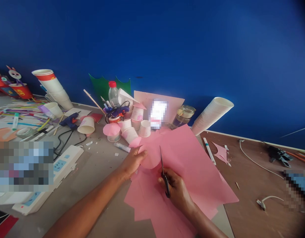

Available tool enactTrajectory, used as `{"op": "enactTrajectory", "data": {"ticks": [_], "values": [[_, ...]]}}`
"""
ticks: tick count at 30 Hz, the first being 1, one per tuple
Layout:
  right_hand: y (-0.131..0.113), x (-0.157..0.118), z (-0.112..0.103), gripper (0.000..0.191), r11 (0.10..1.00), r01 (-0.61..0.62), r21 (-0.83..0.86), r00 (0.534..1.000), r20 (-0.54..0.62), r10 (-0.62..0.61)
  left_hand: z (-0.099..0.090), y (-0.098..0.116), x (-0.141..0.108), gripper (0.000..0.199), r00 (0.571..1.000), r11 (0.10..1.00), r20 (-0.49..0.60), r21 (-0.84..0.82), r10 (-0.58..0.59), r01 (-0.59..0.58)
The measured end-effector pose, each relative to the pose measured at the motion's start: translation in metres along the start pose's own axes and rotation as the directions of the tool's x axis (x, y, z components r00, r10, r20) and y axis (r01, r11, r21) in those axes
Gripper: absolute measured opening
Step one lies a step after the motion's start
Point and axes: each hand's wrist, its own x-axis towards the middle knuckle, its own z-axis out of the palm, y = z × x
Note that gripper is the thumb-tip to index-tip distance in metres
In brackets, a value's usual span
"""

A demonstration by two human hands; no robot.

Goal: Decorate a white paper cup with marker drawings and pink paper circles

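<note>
My left hand (134, 162) pinches the left edge of a pink paper piece (151, 153) with a rounded lower edge. In my right hand (175, 185) are black-handled scissors (166, 181), their blades pointing away from me at the right side of that rounded piece. Large pink sheets (192, 165) lie beneath and to the right of both hands, overlapping one another. Just beyond my left hand stand several paper cups (144, 128), one topped with a pink disc (111, 129).
Back right leans a tall cup stack (213, 114) beside a glass jar (183, 115). A white power strip (60, 165), glue gun (70, 120) and cords lie left. A bottle (113, 94) stands at the back. Cables (256, 165) cross the brown surface at right.
</note>
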Motion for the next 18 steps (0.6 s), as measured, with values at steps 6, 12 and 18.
{"op": "enactTrajectory", "data": {"ticks": [6, 12, 18], "values": [[-0.0033, 0.0001, -0.0007, 0.039, 0.999, -0.026, 0.020, 1.000, 0.004, 0.026, -0.0020, 0.0012, 0.0005, 0.032, 0.999, 0.989, -0.014, 0.146, 0.029, -0.026], [0.0007, -0.0011, -0.0028, 0.037, 1.000, -0.008, -0.003, 0.999, 0.031, 0.008, -0.0034, 0.0063, -0.0007, 0.030, 0.999, 0.964, -0.010, 0.263, 0.043, -0.039], [0.0007, -0.0004, -0.0029, 0.038, 1.000, -0.023, -0.002, 0.999, 0.040, 0.024, -0.0034, 0.0075, -0.0006, 0.026, 0.997, 0.969, 0.038, 0.237, 0.066, -0.073]]}}
